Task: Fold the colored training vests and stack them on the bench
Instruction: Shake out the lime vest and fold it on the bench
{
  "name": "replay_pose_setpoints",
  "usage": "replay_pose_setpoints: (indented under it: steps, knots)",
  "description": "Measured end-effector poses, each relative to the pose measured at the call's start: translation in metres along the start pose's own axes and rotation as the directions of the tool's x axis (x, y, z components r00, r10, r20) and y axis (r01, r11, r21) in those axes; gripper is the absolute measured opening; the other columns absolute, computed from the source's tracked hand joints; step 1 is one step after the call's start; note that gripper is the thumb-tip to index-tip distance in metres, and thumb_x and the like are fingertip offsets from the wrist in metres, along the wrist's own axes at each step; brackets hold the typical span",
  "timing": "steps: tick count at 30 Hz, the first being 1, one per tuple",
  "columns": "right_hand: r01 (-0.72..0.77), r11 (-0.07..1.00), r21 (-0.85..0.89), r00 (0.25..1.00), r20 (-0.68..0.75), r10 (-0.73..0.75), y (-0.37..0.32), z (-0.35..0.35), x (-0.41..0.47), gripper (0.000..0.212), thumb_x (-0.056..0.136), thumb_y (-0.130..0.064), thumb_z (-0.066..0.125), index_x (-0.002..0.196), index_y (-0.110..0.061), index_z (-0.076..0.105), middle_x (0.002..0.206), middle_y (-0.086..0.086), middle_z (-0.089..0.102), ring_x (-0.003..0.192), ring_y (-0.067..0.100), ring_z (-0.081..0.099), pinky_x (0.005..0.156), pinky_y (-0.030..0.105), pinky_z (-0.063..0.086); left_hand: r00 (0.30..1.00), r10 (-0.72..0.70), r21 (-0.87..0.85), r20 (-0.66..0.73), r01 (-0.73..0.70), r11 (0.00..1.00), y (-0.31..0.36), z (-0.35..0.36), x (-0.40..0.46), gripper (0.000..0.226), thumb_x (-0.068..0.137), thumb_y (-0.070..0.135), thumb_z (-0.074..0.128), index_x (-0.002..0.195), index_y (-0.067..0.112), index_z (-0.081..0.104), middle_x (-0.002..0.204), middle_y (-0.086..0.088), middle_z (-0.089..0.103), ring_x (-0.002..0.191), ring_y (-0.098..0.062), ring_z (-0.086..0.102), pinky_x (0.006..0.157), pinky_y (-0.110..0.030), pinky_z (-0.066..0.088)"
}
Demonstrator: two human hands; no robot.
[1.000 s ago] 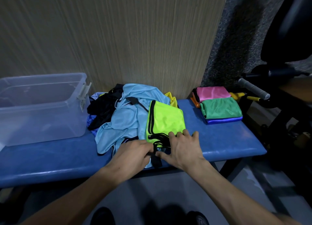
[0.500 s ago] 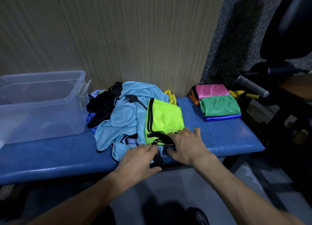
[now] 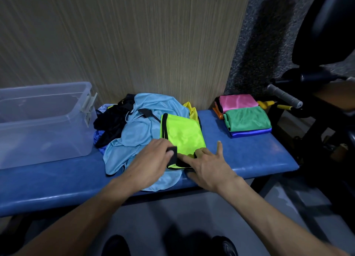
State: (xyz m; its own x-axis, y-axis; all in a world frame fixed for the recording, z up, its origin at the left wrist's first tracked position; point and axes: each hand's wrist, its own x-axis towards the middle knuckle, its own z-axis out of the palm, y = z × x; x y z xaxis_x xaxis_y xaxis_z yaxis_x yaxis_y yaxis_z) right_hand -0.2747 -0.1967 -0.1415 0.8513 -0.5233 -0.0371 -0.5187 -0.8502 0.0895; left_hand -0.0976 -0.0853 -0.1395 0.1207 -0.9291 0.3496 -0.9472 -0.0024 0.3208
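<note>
Head view, one frame.

Surroundings:
- Blue padded bench (image 3: 57,180), running left to right against a wood-grain wall panel (image 3: 134,40).
- Clear plastic bin (image 3: 44,121), at the left end of the bench, its latch handle turned toward the heap.
- Loose heap of vests, mid-bench, just right of the bin: light blue vest (image 3: 134,138) on top and spilling to the front edge; black vest (image 3: 111,121) on the left of the heap; a yellow vest (image 3: 192,111) showing at the back by the wall.
- Folded stack at the right end, well apart from the heap: pink vest (image 3: 238,101) toward the wall, an orange edge (image 3: 219,112) under it, green vest (image 3: 247,119) nearer, resting on a blue vest (image 3: 251,133).
- Dark exercise equipment with a grey foam grip (image 3: 284,95), beyond the bench's right end.
- Dark shoes at the lower edge, on grey floor.

Task item:
- Neon green vest (image 3: 182,134), black-trimmed, folded to a rectangle, lying on the right side of the light blue vest, its near end under both hands.

Hands:
- Left hand (image 3: 151,163): palm down, fingers curled, pinching a black strap at the neon vest's near left corner.
- Right hand (image 3: 209,165): palm down, fingers mostly straight and spread, pressing the vest's near right edge; little finger out over bare bench.
</note>
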Motion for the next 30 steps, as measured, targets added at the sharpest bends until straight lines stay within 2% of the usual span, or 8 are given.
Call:
replay_pose_setpoints:
  steps: [4, 10, 15, 18, 22, 24, 28, 30]
  knots:
    - [0.044, 0.997, -0.059, 0.999, -0.002, -0.044, -0.004, 0.002, -0.004, 0.066, 0.102, -0.048, 0.046, 0.156, -0.050, 0.007, 0.137, 0.010, 0.046, 0.135, 0.030, 0.040, 0.113, 0.076, -0.003, 0.957, -0.260, -0.089, 0.133, 0.272, 0.958, -0.017, 0.004, 0.022, 0.015, 0.105, 0.032, 0.049, 0.101, 0.018, 0.055, 0.087, 0.000, 0.067, 0.084, -0.020, 0.060, 0.079, -0.047, 0.050]
    - [0.078, 0.997, -0.017, 0.997, -0.023, -0.079, 0.003, 0.006, -0.002, 0.070, 0.099, -0.043, 0.052, 0.158, -0.044, 0.013, 0.132, 0.008, 0.050, 0.132, 0.028, 0.043, 0.117, 0.070, -0.002, 0.926, -0.358, -0.022, 0.119, 0.363, 0.931, -0.020, 0.018, 0.031, 0.020, 0.096, 0.034, 0.064, 0.103, 0.031, 0.046, 0.071, 0.009, 0.064, 0.075, -0.013, 0.060, 0.069, -0.040, 0.053]
    - [0.090, 0.983, 0.163, 0.996, -0.024, -0.087, 0.040, 0.008, 0.001, 0.063, 0.094, -0.039, 0.059, 0.152, -0.036, 0.034, 0.127, -0.005, 0.055, 0.129, 0.022, 0.047, 0.118, 0.055, 0.018, 0.972, -0.230, -0.020, -0.043, 0.229, 0.973, -0.021, 0.023, 0.026, 0.016, 0.088, 0.023, 0.072, 0.088, 0.032, 0.058, 0.072, 0.009, 0.059, 0.069, -0.007, 0.055, 0.060, -0.033, 0.050]
    - [0.143, 0.949, 0.279, 0.989, -0.086, -0.124, 0.057, 0.019, 0.006, 0.053, 0.088, -0.041, 0.067, 0.138, -0.035, 0.051, 0.120, -0.012, 0.058, 0.121, 0.015, 0.051, 0.106, 0.043, 0.033, 0.995, -0.095, -0.031, 0.007, 0.095, 0.995, -0.033, 0.027, 0.025, 0.009, 0.096, 0.030, 0.066, 0.096, 0.033, 0.075, 0.082, 0.012, 0.056, 0.082, -0.009, 0.053, 0.071, -0.036, 0.051]
    - [0.169, 0.879, 0.446, 0.983, -0.144, -0.116, 0.068, 0.031, 0.014, 0.041, 0.081, -0.041, 0.070, 0.120, -0.037, 0.059, 0.111, -0.019, 0.060, 0.106, 0.009, 0.058, 0.092, 0.041, 0.049, 0.963, -0.058, -0.173, 0.263, 0.106, 0.979, -0.053, 0.016, 0.020, 0.063, 0.086, 0.082, 0.040, 0.123, 0.038, 0.068, 0.104, 0.018, 0.048, 0.107, -0.001, 0.046, 0.099, -0.024, 0.041]
    - [0.170, 0.863, 0.475, 0.977, -0.194, -0.086, 0.069, 0.035, 0.017, 0.036, 0.080, -0.033, 0.068, 0.115, -0.035, 0.060, 0.106, -0.019, 0.060, 0.099, 0.008, 0.059, 0.087, 0.042, 0.052, 0.924, -0.027, -0.201, 0.381, 0.111, 0.973, -0.062, 0.012, 0.016, 0.080, 0.078, 0.087, 0.046, 0.141, 0.039, 0.054, 0.114, 0.021, 0.041, 0.119, 0.002, 0.038, 0.105, -0.015, 0.031]
    - [0.144, 0.844, 0.517, 0.966, -0.260, -0.005, 0.063, 0.039, 0.021, 0.032, 0.079, -0.016, 0.064, 0.109, -0.025, 0.064, 0.098, -0.012, 0.064, 0.086, 0.012, 0.059, 0.078, 0.035, 0.053, 0.928, 0.016, -0.194, 0.372, 0.061, 0.979, -0.070, 0.019, 0.015, 0.056, 0.092, 0.047, 0.067, 0.145, 0.037, 0.050, 0.114, 0.018, 0.038, 0.116, 0.001, 0.037, 0.103, -0.012, 0.028]
    - [0.102, 0.784, 0.612, 0.974, -0.222, 0.047, 0.065, 0.032, 0.019, 0.027, 0.083, -0.013, 0.067, 0.108, -0.023, 0.066, 0.091, -0.010, 0.066, 0.080, 0.009, 0.059, 0.076, 0.030, 0.051, 0.933, -0.021, -0.240, 0.358, 0.113, 0.964, -0.069, 0.023, 0.016, 0.037, 0.092, 0.058, 0.060, 0.125, 0.041, 0.057, 0.110, 0.019, 0.039, 0.111, 0.000, 0.039, 0.099, -0.014, 0.029]
